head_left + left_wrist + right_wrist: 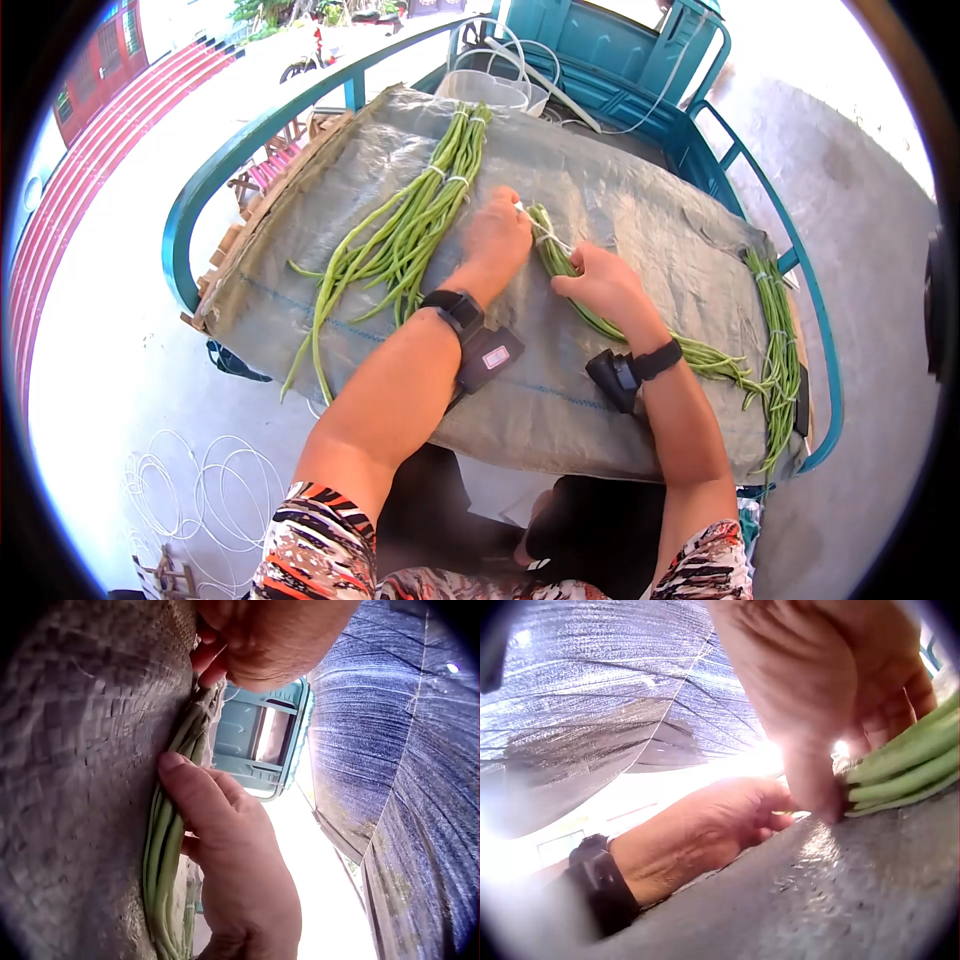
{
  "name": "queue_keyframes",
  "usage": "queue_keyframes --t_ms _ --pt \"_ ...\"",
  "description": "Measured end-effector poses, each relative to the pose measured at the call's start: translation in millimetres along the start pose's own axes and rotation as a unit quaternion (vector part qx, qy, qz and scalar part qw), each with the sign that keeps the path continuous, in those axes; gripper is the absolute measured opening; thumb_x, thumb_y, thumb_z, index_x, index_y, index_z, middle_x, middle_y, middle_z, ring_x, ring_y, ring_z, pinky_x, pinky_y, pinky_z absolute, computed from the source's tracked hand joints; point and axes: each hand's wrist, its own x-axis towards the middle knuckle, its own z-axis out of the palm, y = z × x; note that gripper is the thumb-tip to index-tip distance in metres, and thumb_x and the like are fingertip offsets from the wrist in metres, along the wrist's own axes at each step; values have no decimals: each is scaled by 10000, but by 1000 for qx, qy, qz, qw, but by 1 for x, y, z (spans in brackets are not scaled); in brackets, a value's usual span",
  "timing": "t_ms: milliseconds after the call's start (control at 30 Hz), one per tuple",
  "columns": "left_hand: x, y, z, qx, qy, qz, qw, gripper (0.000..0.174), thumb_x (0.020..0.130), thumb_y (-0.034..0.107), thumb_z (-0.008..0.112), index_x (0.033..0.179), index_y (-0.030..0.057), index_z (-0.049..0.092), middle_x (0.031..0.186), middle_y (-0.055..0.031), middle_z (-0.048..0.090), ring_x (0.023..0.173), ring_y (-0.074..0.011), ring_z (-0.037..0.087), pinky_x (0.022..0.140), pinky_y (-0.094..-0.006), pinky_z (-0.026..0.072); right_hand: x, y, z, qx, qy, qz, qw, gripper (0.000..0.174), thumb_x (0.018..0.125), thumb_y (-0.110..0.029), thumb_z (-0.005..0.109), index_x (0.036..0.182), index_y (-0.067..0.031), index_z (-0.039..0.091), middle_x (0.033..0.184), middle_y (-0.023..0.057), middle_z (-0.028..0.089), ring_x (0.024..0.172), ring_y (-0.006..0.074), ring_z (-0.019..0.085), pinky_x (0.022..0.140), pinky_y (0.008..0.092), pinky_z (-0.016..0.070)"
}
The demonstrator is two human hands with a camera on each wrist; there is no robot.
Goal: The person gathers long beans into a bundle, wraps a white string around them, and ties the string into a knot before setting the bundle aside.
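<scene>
In the head view, a small white rectangular label (496, 356) on the flat black box (478, 374) by the left wrist is too small to read; the motion-blurred left hand (497, 238) seems to pinch a thin white tie (546, 238), its fingers curled; the right hand (605, 285) grips the bundle of long green beans (553, 262) near its tied end, on a grey woven plastic sheet (520, 430); in the left wrist view, the right thumb presses on the beans, the grip narrow; in the right wrist view, that thumb touches them, the left hand beyond.
</scene>
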Motion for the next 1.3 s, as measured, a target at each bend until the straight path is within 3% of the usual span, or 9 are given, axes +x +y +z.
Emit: queue_keyframes --t_ms 133,233,367,433,633,833,933,1133,1300 --pt "4 -11 15 -133 -29 25 990 258 837 98 555 1080 33 501 890 -203 657 837 -380 632 746 -447 494 16 17 7 115 4 46 992 362 680 -305 697 891 -22 617 719 83 612 711 184 598 647 318 459" --pt "3 -5 19 -262 -70 44 962 321 877 34 482 1190 -5 422 1024 -172 633 829 -210 656 675 -314 540 39 25 7 144 62 55 986 434 655 -365 674 932 -35 620 834 127 662 828 263 639 729 354 471" --pt "-8 18 1 -416 -174 -91 888 406 892 35 474 1270 -43 346 1161 -207 544 900 -235 633 718 -318 557 61 25 5 158 173 14 972 525 740 -409 665 1077 -12 596 931 139 659 886 279 634 761 358 477" --pt "-8 18 -1 -460 -210 -144 850 441 896 43 477 1297 -59 323 1170 -221 523 931 -251 622 735 -327 559 60 30 5 128 156 17 979 543 787 -430 637 1129 -14 578 968 143 648 909 283 628 770 366 477" --pt "-10 18 -4 -476 -235 -212 820 508 898 61 504 1325 -89 272 1173 -222 481 978 -286 595 787 -362 552 -3 32 -18 -60 70 10 996 561 781 -476 632 1126 -37 582 1038 152 623 993 289 583 815 385 458" --pt "-12 23 -4 -519 -279 -207 781 419 858 28 480 1221 -114 325 1094 -205 476 904 -292 600 734 -375 572 -53 53 -18 -170 100 8 980 585 783 -509 615 1127 -38 583 1086 163 598 1054 323 535 866 397 431" --pt "-7 16 0 -572 -375 -189 705 566 888 33 522 1337 -125 216 1151 -230 470 981 -307 592 836 -378 541 -57 46 -23 -130 70 17 989 605 784 -513 610 1135 -22 569 1069 157 603 1034 311 542 865 390 425" --pt "-12 22 -1 -542 -363 -217 726 441 894 7 501 1264 -129 301 1145 -231 474 1001 -325 589 882 -399 530 -51 38 -22 -117 69 5 991 501 799 -479 630 1029 -35 592 973 133 620 957 281 583 799 378 444" --pt "-11 16 1 -566 -378 -210 702 440 898 -10 482 1271 -140 289 1154 -232 475 1009 -327 589 878 -394 535 -33 60 -28 59 -31 27 997 453 749 -435 655 955 -34 608 863 141 632 813 291 605 723 365 457"
